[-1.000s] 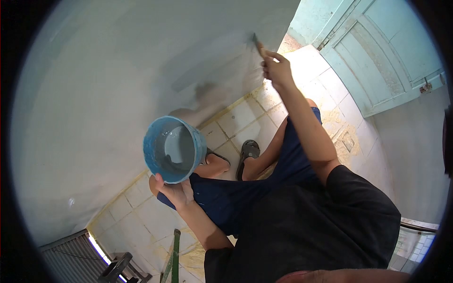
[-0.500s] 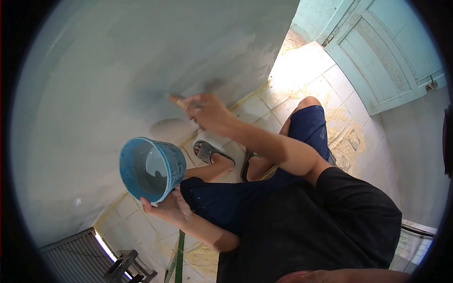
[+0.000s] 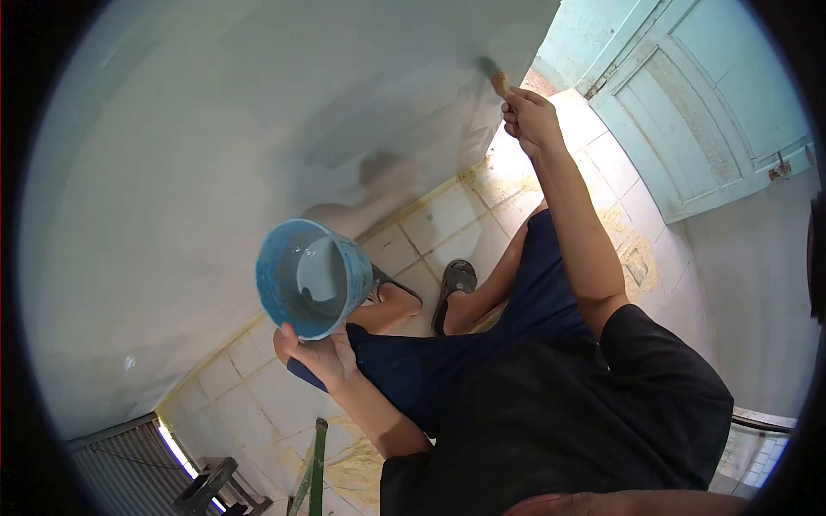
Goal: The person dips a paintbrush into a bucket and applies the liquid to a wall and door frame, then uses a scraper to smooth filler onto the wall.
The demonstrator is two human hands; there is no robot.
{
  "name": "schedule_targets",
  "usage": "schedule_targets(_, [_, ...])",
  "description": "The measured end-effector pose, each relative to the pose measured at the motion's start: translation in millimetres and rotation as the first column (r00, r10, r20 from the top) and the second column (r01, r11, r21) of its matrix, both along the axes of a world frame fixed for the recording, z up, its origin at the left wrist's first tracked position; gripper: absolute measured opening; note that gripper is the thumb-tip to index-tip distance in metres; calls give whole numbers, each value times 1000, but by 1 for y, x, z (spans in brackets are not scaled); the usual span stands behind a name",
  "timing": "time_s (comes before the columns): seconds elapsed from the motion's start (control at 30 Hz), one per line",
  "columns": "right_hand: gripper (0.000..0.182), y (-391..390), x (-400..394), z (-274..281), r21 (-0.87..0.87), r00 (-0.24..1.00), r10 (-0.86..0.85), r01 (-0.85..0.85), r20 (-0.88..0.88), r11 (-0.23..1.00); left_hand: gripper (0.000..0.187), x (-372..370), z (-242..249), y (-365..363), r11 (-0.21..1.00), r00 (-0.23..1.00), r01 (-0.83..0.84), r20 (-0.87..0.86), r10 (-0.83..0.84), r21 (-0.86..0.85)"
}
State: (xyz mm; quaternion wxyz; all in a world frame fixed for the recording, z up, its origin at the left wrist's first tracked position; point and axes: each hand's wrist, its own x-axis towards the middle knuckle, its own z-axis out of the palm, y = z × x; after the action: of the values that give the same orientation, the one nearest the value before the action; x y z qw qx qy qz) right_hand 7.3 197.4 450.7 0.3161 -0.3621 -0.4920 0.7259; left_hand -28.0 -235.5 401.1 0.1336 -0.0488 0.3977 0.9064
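My left hand [image 3: 324, 353] grips a blue bucket [image 3: 354, 273] from below, fingers closed at its base and thumb against its side. Greyish liquid lies inside the tilted bucket. At the upper right, my right hand [image 3: 532, 119] is closed round the wooden handle of a brush [image 3: 500, 83]. The brush's dark bristles touch the grey wall [image 3: 198, 172] near its right-hand edge. Wet-looking darker patches show on the wall between the bucket and the brush.
A pale blue door [image 3: 705, 112] stands open at the upper right. Yellowish stains mark the tiled floor [image 3: 443, 219]. A dark stool [image 3: 206, 486] and a green pole [image 3: 318, 469] are at the lower left. My sandalled feet are near the wall's base.
My right hand has moved up and right along the wall with the brush. My left hand and the bucket have shifted slightly up and to the right in view.
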Motion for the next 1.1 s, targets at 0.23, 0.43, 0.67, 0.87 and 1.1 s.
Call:
schedule_targets(0.23, [16, -95, -64, -4, 65, 997, -56, 59, -48, 996, 65, -1, -22, -10, 993, 997, 56, 64, -50, -101])
schedule_targets(0.43, [10, -197, -72, 3, 9, 931, 365, -365, -15, 931, 66, 1, -23, -10, 994, 991, 107, 88, -103, -38])
schedule_targets(0.67, [26, -165, -69, 1, 247, 836, 547, -539, 42, 805, 68, 3, -20, -11, 994, 996, 82, 49, -79, -69])
schedule_targets(0.87, [29, -51, -37, 10, 42, 929, 369, -370, 24, 928, 73, 4, -28, -19, 992, 994, 88, 68, -82, -86])
schedule_targets(1.1, [27, 9, -3, 9, 28, 998, -19, 20, -54, 999, 77, 6, -26, -18, 991, 994, 90, 78, -82, -97])
